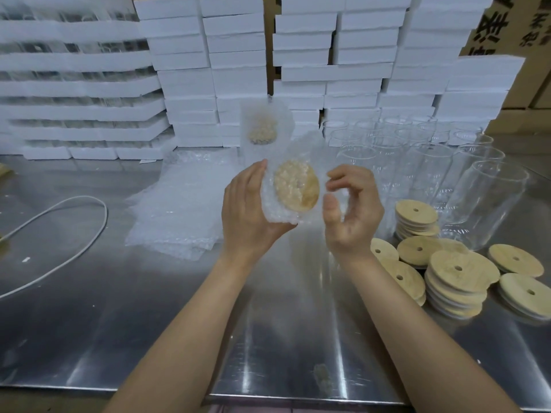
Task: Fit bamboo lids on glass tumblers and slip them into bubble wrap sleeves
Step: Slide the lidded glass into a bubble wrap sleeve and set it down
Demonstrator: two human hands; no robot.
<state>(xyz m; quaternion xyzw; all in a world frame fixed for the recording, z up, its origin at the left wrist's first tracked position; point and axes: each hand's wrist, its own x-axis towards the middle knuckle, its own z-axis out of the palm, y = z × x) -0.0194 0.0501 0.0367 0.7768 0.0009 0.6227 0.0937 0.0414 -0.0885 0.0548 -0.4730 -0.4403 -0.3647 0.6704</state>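
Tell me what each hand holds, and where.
Left hand grips the sleeved tumbler by its side wall. Right hand appears to pinch the bubble wrap sleeve's loose edge beside the bamboo lid.

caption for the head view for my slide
Left hand grips a lidded tumbler inside a bubble wrap sleeve; right hand pinches the sleeve's edge.

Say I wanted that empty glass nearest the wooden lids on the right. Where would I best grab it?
Probably best to wrap your hand round the middle of the nearest tumbler, coming from its right side. It stands upright with a smooth round wall. Other tumblers crowd its left and rear, and bamboo lids lie in front of it.
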